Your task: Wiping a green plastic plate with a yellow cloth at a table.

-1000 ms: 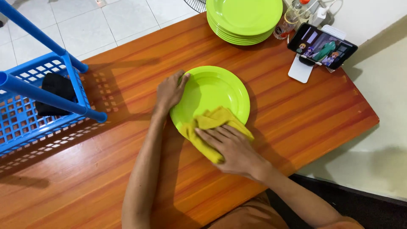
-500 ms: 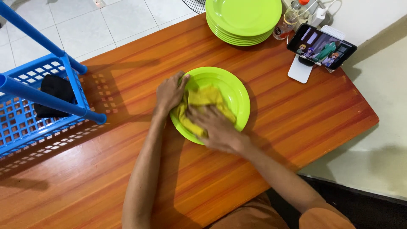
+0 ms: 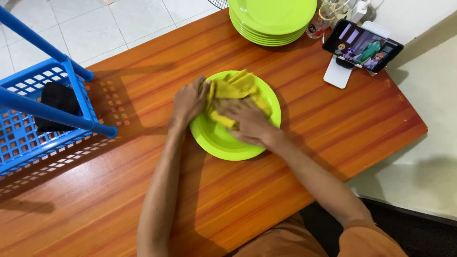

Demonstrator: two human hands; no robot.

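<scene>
A lime-green plate (image 3: 223, 140) lies flat on the orange wooden table (image 3: 143, 190). My left hand (image 3: 189, 101) grips the plate's left rim, fingers curled over the edge. My right hand (image 3: 247, 121) presses a yellow cloth (image 3: 234, 88) flat against the far half of the plate, palm down, fingers spread over the cloth. The cloth bunches up toward the plate's far rim. The near half of the plate shows bare.
A stack of several lime-green plates (image 3: 271, 19) stands at the table's far edge. A phone on a white stand (image 3: 362, 45) and a small bottle (image 3: 320, 21) sit at the far right. A blue plastic rack (image 3: 43, 109) holding a black item stands left.
My right hand has swept the yellow cloth from the plate's near rim across to its far half. My left hand has stayed on the left rim.
</scene>
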